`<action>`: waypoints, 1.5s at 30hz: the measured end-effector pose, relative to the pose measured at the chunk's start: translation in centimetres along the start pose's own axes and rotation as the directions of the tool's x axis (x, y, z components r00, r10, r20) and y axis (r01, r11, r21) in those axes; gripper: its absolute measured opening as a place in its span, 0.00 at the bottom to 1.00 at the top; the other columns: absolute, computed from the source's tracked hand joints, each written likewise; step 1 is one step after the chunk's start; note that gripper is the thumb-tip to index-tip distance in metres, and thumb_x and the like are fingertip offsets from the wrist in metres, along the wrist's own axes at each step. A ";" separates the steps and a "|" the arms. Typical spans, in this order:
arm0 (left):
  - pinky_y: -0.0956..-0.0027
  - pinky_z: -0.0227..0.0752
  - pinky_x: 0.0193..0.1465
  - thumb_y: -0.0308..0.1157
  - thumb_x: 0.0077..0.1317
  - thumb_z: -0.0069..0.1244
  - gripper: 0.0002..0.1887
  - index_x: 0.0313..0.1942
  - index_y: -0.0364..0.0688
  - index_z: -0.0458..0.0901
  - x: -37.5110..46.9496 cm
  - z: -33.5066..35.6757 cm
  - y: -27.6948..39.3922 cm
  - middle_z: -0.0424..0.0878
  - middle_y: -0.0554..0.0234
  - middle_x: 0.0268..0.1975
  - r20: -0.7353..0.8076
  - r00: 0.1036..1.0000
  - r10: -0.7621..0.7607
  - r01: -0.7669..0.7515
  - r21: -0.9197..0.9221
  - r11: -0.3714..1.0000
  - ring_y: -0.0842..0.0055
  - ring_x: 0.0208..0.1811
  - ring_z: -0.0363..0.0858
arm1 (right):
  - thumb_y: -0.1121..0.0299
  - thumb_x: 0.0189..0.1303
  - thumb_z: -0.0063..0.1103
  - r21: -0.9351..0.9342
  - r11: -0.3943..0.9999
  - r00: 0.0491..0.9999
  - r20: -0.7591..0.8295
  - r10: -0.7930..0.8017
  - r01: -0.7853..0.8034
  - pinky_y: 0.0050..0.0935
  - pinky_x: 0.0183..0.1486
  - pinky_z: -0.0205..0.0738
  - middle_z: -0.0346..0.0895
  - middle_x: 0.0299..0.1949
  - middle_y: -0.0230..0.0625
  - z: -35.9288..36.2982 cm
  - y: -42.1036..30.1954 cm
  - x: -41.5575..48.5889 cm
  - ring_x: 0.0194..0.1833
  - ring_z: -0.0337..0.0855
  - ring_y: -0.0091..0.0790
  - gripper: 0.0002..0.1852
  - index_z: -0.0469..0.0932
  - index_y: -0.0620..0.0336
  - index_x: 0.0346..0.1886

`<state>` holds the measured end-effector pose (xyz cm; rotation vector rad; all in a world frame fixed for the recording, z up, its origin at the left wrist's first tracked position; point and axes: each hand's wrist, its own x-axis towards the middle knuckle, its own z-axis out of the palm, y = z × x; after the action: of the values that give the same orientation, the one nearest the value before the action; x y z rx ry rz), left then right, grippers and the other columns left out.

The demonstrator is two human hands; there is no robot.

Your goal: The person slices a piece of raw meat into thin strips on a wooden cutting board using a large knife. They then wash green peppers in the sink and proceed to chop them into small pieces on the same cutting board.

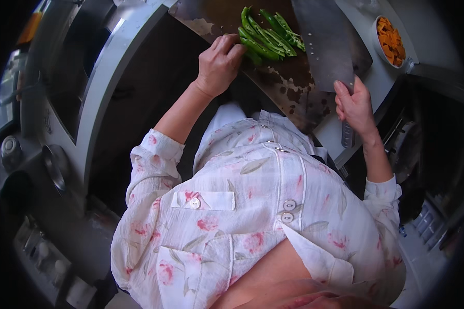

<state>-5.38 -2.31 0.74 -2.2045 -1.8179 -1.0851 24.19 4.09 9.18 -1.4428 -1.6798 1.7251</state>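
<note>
Long green peppers (268,36), several of them split lengthwise with pale seeds showing, lie on a dark, stained cutting board (290,83). My left hand (221,61) is at their near left end, fingers curled over a green pepper piece (253,57) that shows past the knuckles. The fingertips are partly hidden. In my right hand (354,103) is the handle of a broad cleaver (326,46), thumb against the base of the blade. The blade lies over the right part of the board, to the right of the peppers, with a few seeds stuck on it.
A white bowl (378,42) of orange vegetable pieces (390,42) stands on the white counter (400,73) right of the board. A pan (406,145) lies further right. At left are a white counter edge (96,83) and a round metal pan or lid (55,168).
</note>
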 end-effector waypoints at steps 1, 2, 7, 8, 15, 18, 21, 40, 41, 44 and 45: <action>0.68 0.77 0.41 0.19 0.48 0.56 0.14 0.36 0.42 0.81 -0.4 0.3 0.2 0.78 0.60 0.40 -0.030 1.000 -0.006 0.006 -0.010 1.000 0.65 0.40 0.80 | 0.67 0.71 0.49 -0.030 1.000 0.999 0.045 -0.001 0.002 0.16 0.15 0.59 0.62 0.18 0.21 0.6 -0.5 0.5 0.14 0.60 0.13 0.07 0.70 0.60 0.44; 0.68 0.77 0.41 0.19 0.48 0.56 0.14 0.36 0.42 0.81 -0.8 0.6 0.4 0.78 0.60 0.41 -0.060 0.998 -0.011 0.010 -0.021 1.000 0.65 0.40 0.80 | 0.68 0.69 0.50 -0.075 0.997 0.995 0.092 0.029 -0.023 0.22 0.18 0.63 0.66 0.18 0.26 1.1 -1.4 1.0 0.16 0.66 0.17 0.08 0.71 0.64 0.43; 0.70 0.78 0.40 0.22 0.48 0.55 0.14 0.37 0.42 0.84 -2.2 1.4 0.5 0.78 0.61 0.42 -0.132 0.991 -0.029 0.025 -0.035 0.999 0.67 0.42 0.80 | 0.69 0.64 0.54 -0.451 0.836 0.946 0.228 -0.230 0.313 0.39 0.28 0.67 0.72 0.21 0.51 3.5 -1.8 4.0 0.22 0.74 0.45 0.11 0.70 0.70 0.35; 0.70 0.78 0.40 0.22 0.47 0.55 0.14 0.37 0.42 0.84 -2.4 1.5 0.6 0.78 0.61 0.42 -0.138 0.990 -0.039 0.034 -0.036 0.999 0.67 0.42 0.80 | 0.69 0.64 0.54 -0.480 0.827 0.950 0.249 -0.191 0.292 0.39 0.28 0.67 0.71 0.21 0.51 3.9 -2.4 4.2 0.22 0.74 0.47 0.11 0.69 0.70 0.34; 0.70 0.78 0.40 0.22 0.47 0.56 0.14 0.36 0.43 0.85 -2.1 1.1 0.3 0.79 0.63 0.39 -0.138 0.990 0.014 -0.016 -0.014 1.000 0.68 0.41 0.80 | 0.69 0.65 0.52 -0.606 0.708 0.920 0.355 -0.166 0.362 0.44 0.29 0.66 0.71 0.21 0.55 4.7 -3.8 5.2 0.26 0.74 0.57 0.12 0.64 0.69 0.33; 0.69 0.78 0.41 0.23 0.47 0.57 0.13 0.36 0.42 0.85 -2.1 1.3 0.1 0.79 0.62 0.39 -0.130 0.991 0.013 -0.017 -0.030 0.999 0.67 0.41 0.80 | 0.69 0.65 0.51 -0.611 0.691 0.907 0.388 -0.164 0.387 0.46 0.30 0.66 0.72 0.23 0.57 4.9 -4.5 5.2 0.28 0.75 0.61 0.12 0.64 0.69 0.34; 0.67 0.77 0.43 0.23 0.48 0.60 0.13 0.37 0.41 0.85 -2.1 1.4 0.1 0.79 0.59 0.38 -0.108 0.994 0.005 -0.012 -0.061 0.998 0.64 0.40 0.81 | 0.69 0.65 0.51 -0.634 0.687 0.910 0.404 -0.096 0.354 0.49 0.32 0.68 0.74 0.25 0.59 5.4 -5.5 5.2 0.31 0.76 0.63 0.11 0.64 0.69 0.34; 0.67 0.77 0.42 0.20 0.46 0.61 0.14 0.36 0.39 0.85 -1.9 1.0 0.0 0.80 0.57 0.38 -0.121 0.993 -0.003 -0.013 -0.135 0.991 0.63 0.40 0.81 | 0.72 0.65 0.52 -0.552 0.782 0.935 0.336 -0.110 0.290 0.35 0.29 0.66 0.72 0.22 0.47 5.4 -4.8 5.0 0.22 0.71 0.42 0.09 0.68 0.70 0.38; 0.67 0.77 0.42 0.20 0.46 0.61 0.14 0.36 0.39 0.85 -1.9 1.0 -0.1 0.80 0.57 0.38 -0.119 0.993 -0.006 -0.010 -0.135 0.991 0.63 0.39 0.81 | 0.72 0.65 0.52 -0.552 0.779 0.932 0.346 -0.112 0.298 0.35 0.29 0.66 0.72 0.21 0.47 5.4 -4.7 5.1 0.22 0.71 0.42 0.09 0.68 0.70 0.38; 0.67 0.77 0.41 0.20 0.46 0.61 0.14 0.36 0.39 0.85 -2.0 1.2 -0.2 0.80 0.57 0.38 -0.121 0.993 -0.001 -0.017 -0.145 0.989 0.62 0.39 0.81 | 0.72 0.65 0.52 -0.560 0.771 0.927 0.362 -0.101 0.303 0.35 0.29 0.66 0.71 0.21 0.47 5.4 -4.5 5.2 0.22 0.71 0.43 0.09 0.68 0.70 0.38; 0.67 0.77 0.41 0.20 0.45 0.61 0.14 0.36 0.39 0.85 -2.0 1.2 -0.2 0.80 0.57 0.38 -0.122 0.993 -0.005 -0.013 -0.149 0.989 0.62 0.39 0.81 | 0.72 0.65 0.52 -0.564 0.771 0.928 0.360 -0.092 0.295 0.35 0.29 0.66 0.71 0.21 0.47 5.6 -4.9 5.1 0.22 0.71 0.43 0.09 0.67 0.70 0.38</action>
<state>-5.09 -3.36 -1.38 -2.1642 -1.7341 -1.3658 15.56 6.30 10.19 -1.1807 -2.6457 1.4012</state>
